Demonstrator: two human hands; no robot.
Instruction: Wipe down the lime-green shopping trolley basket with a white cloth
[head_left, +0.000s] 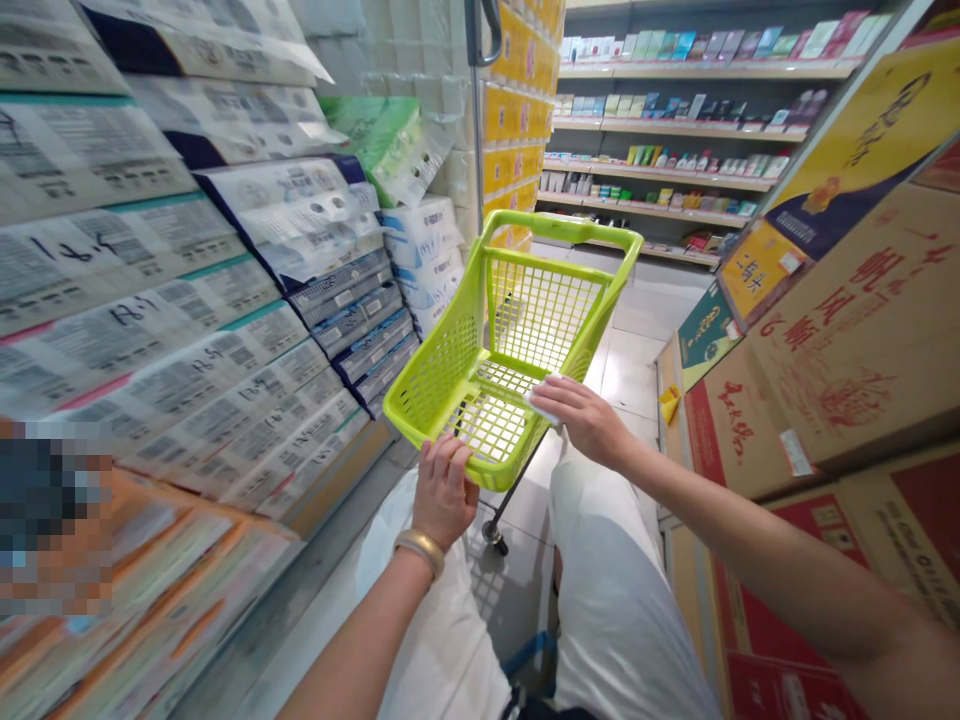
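Note:
A lime-green plastic shopping cart (504,400) with a grid-patterned basket stands on the floor just in front of my knees. My left hand (448,487), a gold bracelet on its wrist, is wrapped over the cart's near rim. A white cloth or tissue (544,404) lies under the fingers of my right hand (585,415), pressed against the basket's right side near the rim. Part of that white piece is hidden by the fingers. Nothing lies in the basket that I can make out.
Stacked packs of paper goods (172,270) line the left side. Cardboard cartons (832,380) are piled on the right. Shelves with small boxes and bottles (667,125) stand at the back. A tiled floor (634,370) runs between; one cart wheel (495,540) shows below.

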